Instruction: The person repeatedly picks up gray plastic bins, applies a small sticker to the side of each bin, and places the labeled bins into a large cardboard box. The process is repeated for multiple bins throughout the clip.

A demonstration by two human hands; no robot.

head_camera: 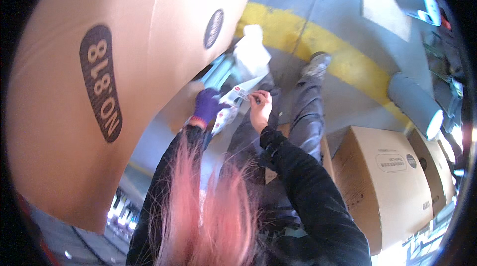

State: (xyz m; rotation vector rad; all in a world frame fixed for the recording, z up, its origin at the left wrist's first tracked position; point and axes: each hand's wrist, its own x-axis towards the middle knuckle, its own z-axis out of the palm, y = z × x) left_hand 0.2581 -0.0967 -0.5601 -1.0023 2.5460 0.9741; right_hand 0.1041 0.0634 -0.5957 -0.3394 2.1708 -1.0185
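My left hand (pixel 207 105), in a purple knit glove, grips a strip of white printed labels (pixel 223 120) near the middle of the view. The strip bears red marks and small print, and part of it hangs below the glove. My bare right hand (pixel 260 107) is at the strip's right edge, with thumb and fingertips closed on a label (pixel 241 92). Just beyond the hands lies a crumpled white bag or sheet (pixel 252 57), beside pale green bars (pixel 220 70) whose kind I cannot tell.
A very large cardboard box (pixel 138 42) with dark printed ovals fills the left. Smaller cardboard boxes (pixel 402 187) stand at the lower right. Grey cylinders (pixel 413 102) lie on the right. A yellow line (pixel 335 53) curves over the grey floor, near my shoe (pixel 316 65).
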